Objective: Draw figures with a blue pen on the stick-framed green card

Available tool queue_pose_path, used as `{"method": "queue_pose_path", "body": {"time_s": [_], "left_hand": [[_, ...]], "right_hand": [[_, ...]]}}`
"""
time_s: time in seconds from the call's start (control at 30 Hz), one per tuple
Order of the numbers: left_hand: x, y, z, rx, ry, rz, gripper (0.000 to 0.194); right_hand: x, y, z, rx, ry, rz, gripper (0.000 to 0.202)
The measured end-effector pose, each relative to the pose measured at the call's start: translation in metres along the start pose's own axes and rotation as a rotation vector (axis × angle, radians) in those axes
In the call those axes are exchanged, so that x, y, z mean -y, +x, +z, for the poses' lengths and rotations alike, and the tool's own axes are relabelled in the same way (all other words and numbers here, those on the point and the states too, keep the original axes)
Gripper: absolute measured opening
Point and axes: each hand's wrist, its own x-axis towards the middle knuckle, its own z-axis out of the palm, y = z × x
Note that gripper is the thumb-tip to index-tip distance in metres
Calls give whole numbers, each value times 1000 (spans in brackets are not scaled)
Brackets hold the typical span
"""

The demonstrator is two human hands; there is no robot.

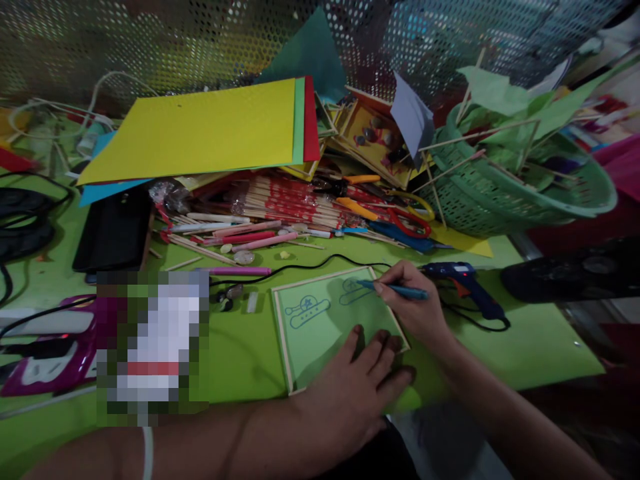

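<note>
Our right hand (414, 308) pinches a slim blue pen (413, 292) over a pale-green, wood-edged rectangular panel (309, 347) at centre frame; our left hand (353, 383), fingers loosely spread, rests across the panel's lower right.

A yellow sheet (200, 133) lies left of a green basket (493, 199).

Left forearm (225, 433) enters near left, runs toward the right; left hand (345, 390) palm down, fingers spread, pointing right and far. Right forearm (505, 403) slants in from near right; right hand (413, 300) sits farther off, fingers bent, pinched in writing grip.
</note>
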Motion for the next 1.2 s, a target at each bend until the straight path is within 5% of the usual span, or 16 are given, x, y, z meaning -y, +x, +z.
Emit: {"method": "queue_pose_path", "body": {"time_s": [1.2], "left_hand": [[-2,1,0,5,8,-11,71]], "right_hand": [[5,-1,3,86,69,23,15]]}}
